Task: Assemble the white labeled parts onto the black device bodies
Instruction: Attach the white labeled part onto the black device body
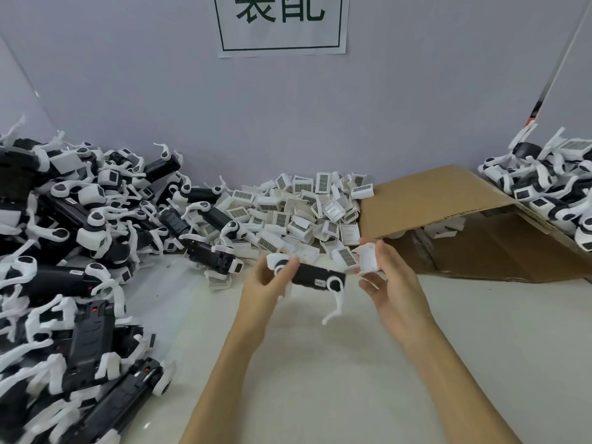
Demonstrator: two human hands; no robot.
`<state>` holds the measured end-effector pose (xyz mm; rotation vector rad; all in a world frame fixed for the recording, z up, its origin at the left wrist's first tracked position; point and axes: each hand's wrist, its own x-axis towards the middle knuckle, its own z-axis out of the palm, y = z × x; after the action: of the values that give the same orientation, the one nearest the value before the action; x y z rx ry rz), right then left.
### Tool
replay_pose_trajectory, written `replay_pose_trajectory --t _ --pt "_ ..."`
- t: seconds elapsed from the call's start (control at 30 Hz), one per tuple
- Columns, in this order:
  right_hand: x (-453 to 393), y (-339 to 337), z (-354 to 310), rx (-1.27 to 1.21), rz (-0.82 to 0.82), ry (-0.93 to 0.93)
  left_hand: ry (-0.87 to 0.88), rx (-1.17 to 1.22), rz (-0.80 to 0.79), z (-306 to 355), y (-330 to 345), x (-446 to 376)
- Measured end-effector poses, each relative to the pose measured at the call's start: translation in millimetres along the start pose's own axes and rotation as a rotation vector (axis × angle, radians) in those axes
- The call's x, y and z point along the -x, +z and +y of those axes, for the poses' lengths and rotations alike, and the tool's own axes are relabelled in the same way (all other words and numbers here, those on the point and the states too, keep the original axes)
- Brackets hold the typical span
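Observation:
My left hand grips a black device body by its left end, held level above the table. White arms stick out of the body, one hanging down at its right end. My right hand pinches a white part just right of the body's right end, a small gap between them. A heap of white labeled parts lies behind my hands against the wall.
A big pile of black-and-white device bodies covers the left of the white table. A flattened cardboard box lies at the right. Another pile of bodies sits on it at the far right. A paper sign hangs on the wall.

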<state>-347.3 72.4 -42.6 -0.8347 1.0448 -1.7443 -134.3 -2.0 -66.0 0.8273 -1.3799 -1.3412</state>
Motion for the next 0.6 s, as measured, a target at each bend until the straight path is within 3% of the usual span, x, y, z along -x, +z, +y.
replay_pose_trajectory --t 0.1,0.23,0.37,0.6 --pt "1 -3 -3 -0.113 -0.015 0.022 0.030 -0.099 -0.125 -1 9 5" --pt "4 1 -4 -0.006 -0.029 0.067 0.027 -0.116 -0.189 -2 15 8" --pt "10 8 -6 0.176 -0.080 -0.075 0.005 -0.116 -0.192 0 13 9" --pt "12 12 -3 0.225 -0.190 -0.012 0.008 -0.129 -0.189 4 14 11"
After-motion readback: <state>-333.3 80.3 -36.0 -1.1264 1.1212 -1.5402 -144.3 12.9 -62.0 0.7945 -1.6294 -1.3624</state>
